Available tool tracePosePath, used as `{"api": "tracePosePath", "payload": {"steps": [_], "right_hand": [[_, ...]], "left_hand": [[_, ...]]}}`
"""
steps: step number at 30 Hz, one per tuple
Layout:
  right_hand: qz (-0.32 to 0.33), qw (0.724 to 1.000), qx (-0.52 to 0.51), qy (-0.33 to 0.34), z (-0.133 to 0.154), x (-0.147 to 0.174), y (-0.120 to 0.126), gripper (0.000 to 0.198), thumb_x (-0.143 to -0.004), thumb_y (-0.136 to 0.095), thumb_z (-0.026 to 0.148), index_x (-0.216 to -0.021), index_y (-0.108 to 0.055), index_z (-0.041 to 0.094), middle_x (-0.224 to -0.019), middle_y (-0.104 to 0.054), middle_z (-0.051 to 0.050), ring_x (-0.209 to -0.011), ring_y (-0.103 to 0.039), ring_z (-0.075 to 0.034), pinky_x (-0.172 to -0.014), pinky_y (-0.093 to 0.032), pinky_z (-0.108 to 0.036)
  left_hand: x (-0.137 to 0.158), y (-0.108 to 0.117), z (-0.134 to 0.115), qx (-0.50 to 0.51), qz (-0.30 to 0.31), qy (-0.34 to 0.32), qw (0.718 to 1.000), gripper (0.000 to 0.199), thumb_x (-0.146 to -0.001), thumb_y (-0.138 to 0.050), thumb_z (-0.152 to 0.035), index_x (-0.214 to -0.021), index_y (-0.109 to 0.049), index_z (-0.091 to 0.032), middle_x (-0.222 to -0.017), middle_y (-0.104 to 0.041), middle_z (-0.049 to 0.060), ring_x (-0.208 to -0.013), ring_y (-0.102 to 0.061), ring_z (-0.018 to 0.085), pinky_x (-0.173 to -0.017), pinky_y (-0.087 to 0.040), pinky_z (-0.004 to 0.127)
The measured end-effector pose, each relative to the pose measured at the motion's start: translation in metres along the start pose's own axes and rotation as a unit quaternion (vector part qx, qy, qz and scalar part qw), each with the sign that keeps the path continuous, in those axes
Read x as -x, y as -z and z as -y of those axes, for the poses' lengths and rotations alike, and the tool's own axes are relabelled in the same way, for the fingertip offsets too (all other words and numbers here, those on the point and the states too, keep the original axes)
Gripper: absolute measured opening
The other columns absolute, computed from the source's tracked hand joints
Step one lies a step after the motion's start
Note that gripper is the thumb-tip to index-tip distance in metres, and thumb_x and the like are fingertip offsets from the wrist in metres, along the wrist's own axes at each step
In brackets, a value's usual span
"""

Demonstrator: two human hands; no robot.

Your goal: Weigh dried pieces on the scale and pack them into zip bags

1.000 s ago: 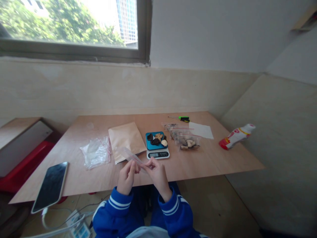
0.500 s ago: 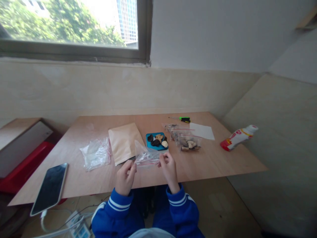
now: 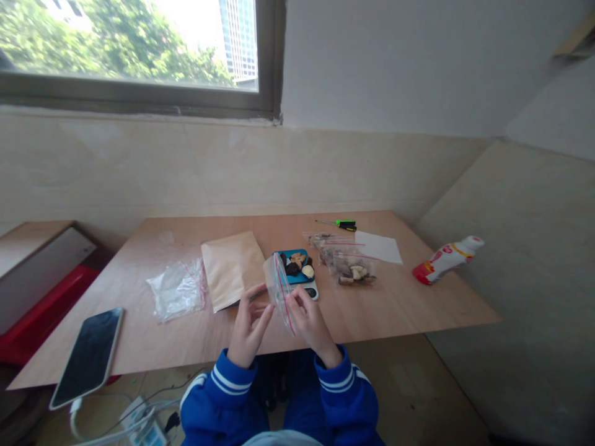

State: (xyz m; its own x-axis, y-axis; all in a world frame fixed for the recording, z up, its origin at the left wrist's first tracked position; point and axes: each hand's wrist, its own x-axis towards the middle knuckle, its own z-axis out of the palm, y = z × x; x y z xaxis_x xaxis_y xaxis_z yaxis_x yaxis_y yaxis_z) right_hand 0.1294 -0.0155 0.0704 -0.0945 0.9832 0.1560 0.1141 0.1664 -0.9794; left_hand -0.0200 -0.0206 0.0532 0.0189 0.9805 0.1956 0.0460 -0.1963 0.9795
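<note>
My right grip [image 3: 310, 316]: pinching one clear zip bag [image 3: 278, 288] above the worktop [image 3: 372, 316], near its front edge. My left grip [image 3: 251, 325]: fingers spread, just beside the bag. Beyond: one scale [image 3: 300, 280] bearing dark and pale pieces [image 3: 307, 271]; one brown envelope [image 3: 232, 266].

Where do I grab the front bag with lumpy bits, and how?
Maybe pinch the front bag at the right end of its red strip, from the right: that edge looks flat, lumpy bits bunch nearer you, other bags crowd its left rear.

I'm seeing blue sleeves [image 3: 346, 396] w/ wht stripes, see-thru bag [image 3: 277, 286] w/ red line, blu-&-wht scale [image 3: 298, 280].
</note>
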Motion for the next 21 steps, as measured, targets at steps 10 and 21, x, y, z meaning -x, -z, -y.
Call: {"api": "tracePosePath", "payload": {"steps": [10,21], "right_hand": [[0.112,0.993,0.009,0.028,0.008,0.004,0.001,0.025,-0.094,-0.044,0.039,-0.077,-0.05,0.021,-0.077,-0.051,0.001,-0.075,-0.051,-0.015,-0.071,-0.041,-0.025],[-0.05,0.998,0.006,-0.033,-0.015,0.001,0.007,0.032,-0.09,-0.043,0.041,-0.064,-0.04,0.023,-0.058,-0.044,0.004,-0.057,-0.045,-0.013,-0.055,-0.037,-0.024]], "left_hand": [[0.001,0.003,-0.01,0.021,0.098,0.019,0.995,0.022,-0.083,-0.062,-0.034,-0.096,-0.063,-0.016,-0.091,-0.069,0.007,-0.088,-0.067,0.02,-0.08,-0.055,0.033],[0.005,0.016,-0.007,-0.143,-0.073,-0.108,0.981,0.017,-0.088,-0.053,-0.029,-0.077,-0.059,-0.018,-0.075,-0.059,0.002,-0.071,-0.059,0.016,-0.067,-0.05,0.029]]}}
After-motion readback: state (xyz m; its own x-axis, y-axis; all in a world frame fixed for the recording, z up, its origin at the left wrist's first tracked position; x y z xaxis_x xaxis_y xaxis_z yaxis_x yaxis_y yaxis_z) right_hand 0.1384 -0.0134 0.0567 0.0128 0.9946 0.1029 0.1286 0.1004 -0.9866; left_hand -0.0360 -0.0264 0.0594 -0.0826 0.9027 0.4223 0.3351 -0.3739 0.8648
